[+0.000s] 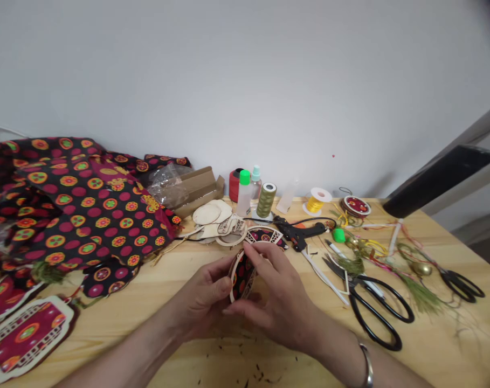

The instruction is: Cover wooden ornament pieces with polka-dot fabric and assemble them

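Between my two hands, tilted up over the table, is a wooden cut-out ornament point(241, 276) backed with dark patterned fabric. My left hand point(212, 291) grips its left edge, thumb on the front rim. At the right side my right hand point(275, 291) holds it too, with fingertips on the top edge and the thumb low. Just behind them lies another fabric-backed wooden piece point(264, 235), partly covered by my right hand. Loose pale wooden cut-outs point(207, 214) are piled beyond my left hand. The lower back of the held ornament is hidden by my fingers.
Patterned fabric point(78, 188) is heaped at left, near a finished-looking ornament point(28, 337). A glue gun point(303, 233), black-handled scissors point(370, 307) and tangled threads point(390, 258) lie at right. Behind stand a green-capped bottle point(243, 196), a green thread spool point(266, 200) and a cardboard box point(198, 191).
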The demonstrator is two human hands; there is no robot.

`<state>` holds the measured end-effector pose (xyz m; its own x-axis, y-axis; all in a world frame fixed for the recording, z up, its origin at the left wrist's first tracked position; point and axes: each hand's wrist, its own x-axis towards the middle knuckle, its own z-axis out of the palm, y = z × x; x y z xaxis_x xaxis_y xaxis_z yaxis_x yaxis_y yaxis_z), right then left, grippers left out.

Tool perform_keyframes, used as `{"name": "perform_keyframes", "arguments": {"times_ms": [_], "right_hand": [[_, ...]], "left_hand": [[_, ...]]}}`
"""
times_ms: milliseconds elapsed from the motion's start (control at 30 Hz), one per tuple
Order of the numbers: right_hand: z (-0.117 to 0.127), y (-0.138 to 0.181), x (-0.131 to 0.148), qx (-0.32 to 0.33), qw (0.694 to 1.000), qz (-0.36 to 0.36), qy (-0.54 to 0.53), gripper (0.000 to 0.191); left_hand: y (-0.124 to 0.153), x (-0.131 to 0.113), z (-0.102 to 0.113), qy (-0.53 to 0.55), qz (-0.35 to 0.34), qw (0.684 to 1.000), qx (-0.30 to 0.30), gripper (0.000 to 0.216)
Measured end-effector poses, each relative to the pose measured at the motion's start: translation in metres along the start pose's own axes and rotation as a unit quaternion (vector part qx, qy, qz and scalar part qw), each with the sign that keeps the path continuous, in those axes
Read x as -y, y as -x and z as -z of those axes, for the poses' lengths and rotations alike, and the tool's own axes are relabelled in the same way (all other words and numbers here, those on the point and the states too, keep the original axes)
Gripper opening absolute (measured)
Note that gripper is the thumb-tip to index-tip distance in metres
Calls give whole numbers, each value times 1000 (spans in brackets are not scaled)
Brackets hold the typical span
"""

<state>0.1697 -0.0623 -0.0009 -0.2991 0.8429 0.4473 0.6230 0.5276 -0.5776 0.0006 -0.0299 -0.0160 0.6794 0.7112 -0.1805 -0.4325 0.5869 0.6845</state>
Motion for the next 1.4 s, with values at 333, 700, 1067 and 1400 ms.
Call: {"name": "perform_keyframes", "arguments": {"times_ms": [333,700,1067,1400], "right_hand": [[1,-2,4,-35,997,15,73,73],[20,-17,-11,-18,973,-130,-189,30],[21,-23,-13,27,951,-172,-254,9],[17,-22,-24,5,953,-236,-191,12]], "left_hand": [[-1,-1,-3,5,6,1000,-17,42],[1,-4,-2,88,65,992,62,30],[4,-4,-3,56,144,983,96,37],[-3,-15,-2,-260,-47,950,-168,26]]}}
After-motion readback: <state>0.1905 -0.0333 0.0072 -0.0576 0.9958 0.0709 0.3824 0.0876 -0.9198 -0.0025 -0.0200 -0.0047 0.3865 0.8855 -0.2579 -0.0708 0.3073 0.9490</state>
